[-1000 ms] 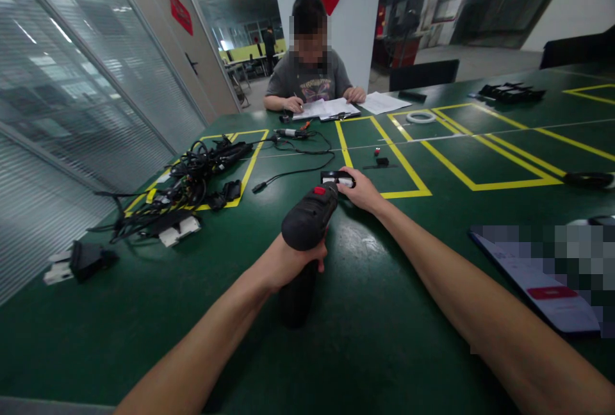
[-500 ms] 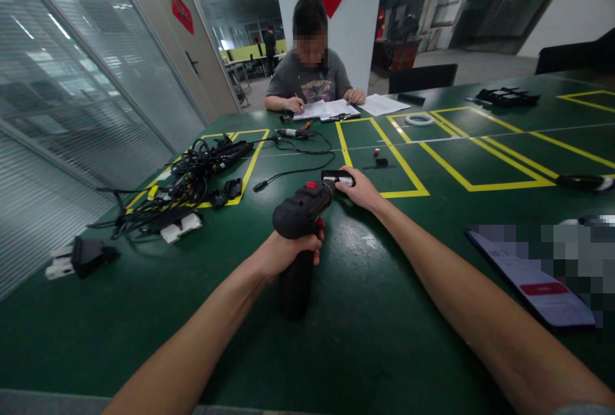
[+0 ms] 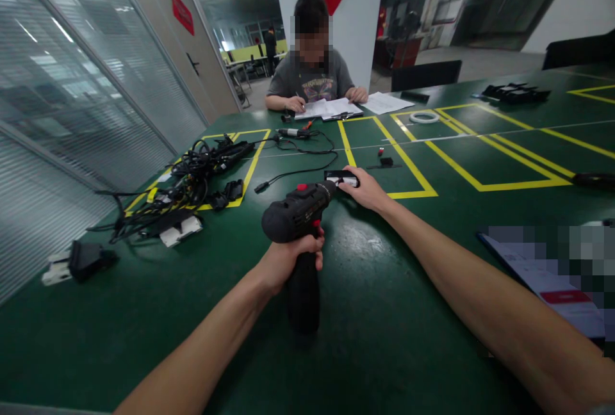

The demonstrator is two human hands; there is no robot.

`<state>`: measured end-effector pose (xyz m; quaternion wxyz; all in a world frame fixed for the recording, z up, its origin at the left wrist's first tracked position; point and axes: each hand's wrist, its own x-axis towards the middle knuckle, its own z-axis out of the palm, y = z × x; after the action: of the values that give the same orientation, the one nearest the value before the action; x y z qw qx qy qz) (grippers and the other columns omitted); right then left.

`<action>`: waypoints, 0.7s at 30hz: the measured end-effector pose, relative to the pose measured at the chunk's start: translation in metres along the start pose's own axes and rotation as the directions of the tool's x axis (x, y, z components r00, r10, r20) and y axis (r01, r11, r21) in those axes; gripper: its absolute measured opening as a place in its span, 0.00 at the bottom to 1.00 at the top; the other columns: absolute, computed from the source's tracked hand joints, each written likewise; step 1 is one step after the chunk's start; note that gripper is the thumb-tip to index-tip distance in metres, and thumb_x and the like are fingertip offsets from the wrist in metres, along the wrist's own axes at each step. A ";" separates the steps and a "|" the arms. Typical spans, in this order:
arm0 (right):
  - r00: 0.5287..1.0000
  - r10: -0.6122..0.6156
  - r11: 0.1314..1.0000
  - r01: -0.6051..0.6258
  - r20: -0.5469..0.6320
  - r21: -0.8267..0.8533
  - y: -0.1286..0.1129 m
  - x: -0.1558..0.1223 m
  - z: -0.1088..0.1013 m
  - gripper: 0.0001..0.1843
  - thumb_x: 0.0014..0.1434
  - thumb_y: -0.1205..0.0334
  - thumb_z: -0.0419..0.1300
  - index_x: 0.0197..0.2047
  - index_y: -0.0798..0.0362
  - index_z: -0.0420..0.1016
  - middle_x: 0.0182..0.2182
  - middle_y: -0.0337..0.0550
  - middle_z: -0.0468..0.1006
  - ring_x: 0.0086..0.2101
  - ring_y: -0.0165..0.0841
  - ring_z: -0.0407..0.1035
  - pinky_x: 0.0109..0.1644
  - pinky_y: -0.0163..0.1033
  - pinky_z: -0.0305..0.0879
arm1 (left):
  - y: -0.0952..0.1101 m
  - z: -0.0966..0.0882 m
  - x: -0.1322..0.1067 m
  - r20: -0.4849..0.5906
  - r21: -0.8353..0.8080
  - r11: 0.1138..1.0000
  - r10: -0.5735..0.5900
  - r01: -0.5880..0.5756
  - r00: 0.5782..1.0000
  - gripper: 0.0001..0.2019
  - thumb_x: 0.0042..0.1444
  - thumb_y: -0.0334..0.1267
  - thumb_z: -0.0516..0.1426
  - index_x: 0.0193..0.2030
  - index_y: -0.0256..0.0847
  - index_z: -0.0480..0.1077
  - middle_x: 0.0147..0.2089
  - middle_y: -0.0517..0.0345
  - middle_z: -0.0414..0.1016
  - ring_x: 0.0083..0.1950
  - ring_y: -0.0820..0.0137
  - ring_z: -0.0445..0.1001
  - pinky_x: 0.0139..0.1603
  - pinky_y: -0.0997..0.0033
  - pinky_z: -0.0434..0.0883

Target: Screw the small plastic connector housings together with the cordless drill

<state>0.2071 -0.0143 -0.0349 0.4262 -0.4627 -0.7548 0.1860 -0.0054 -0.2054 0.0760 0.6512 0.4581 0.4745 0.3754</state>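
Observation:
My left hand (image 3: 294, 260) is wrapped round the handle of a black cordless drill (image 3: 295, 211) with red buttons. The drill's chuck points away from me, toward a small black-and-white box-like part (image 3: 342, 177). My right hand (image 3: 368, 189) grips that part at its right end, on the green table. The chuck's front end lies right by the part's near side; whether a bit touches it I cannot tell. Beyond my right hand lie a small black piece (image 3: 385, 161) and a tiny red piece (image 3: 381, 151).
A tangle of black cables (image 3: 192, 175) covers the table's left side, with black-and-white parts (image 3: 180, 230) near it. A white ring (image 3: 423, 118) lies on the right among yellow tape outlines. Across the table a person (image 3: 312, 79) writes on papers (image 3: 336, 108). A flat screen-like device (image 3: 538, 280) lies at right.
The drill's rear end has shifted slightly left and its body has levelled, the handle standing more upright. My right hand stays on the part. The whole view has moved slightly.

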 end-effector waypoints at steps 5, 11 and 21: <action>1.000 -0.003 1.000 0.003 0.001 0.012 0.000 0.000 -0.001 0.24 0.58 0.55 0.63 0.57 0.53 0.73 0.51 0.51 0.76 0.49 0.45 0.72 0.58 0.51 0.65 | -0.001 0.003 -0.002 0.011 -0.030 1.000 0.004 -0.004 1.000 0.14 0.42 0.34 0.60 0.39 0.36 0.68 0.31 0.63 0.69 0.23 0.77 0.70 0.29 0.73 0.65; 1.000 -0.023 0.999 0.023 -0.006 0.033 -0.004 0.000 0.000 0.23 0.57 0.55 0.64 0.54 0.53 0.75 0.49 0.50 0.78 0.49 0.45 0.72 0.57 0.50 0.66 | 0.000 0.007 -0.006 -0.001 0.030 0.999 0.021 -0.021 1.000 0.13 0.43 0.34 0.60 0.37 0.35 0.68 0.31 0.63 0.70 0.23 0.77 0.70 0.29 0.73 0.64; 1.000 -0.003 0.997 0.001 0.030 0.078 -0.004 0.002 -0.001 0.22 0.57 0.56 0.61 0.55 0.51 0.74 0.50 0.48 0.78 0.49 0.44 0.71 0.58 0.50 0.65 | 0.000 0.007 -0.006 -0.031 0.026 1.000 -0.015 0.016 0.999 0.11 0.45 0.35 0.61 0.36 0.36 0.68 0.24 0.64 0.68 0.22 0.77 0.69 0.27 0.74 0.62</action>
<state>0.2055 -0.0150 -0.0305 0.4325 -0.4421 -0.7538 0.2219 -0.0005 -0.2129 0.0787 0.6405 0.4572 0.4931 0.3710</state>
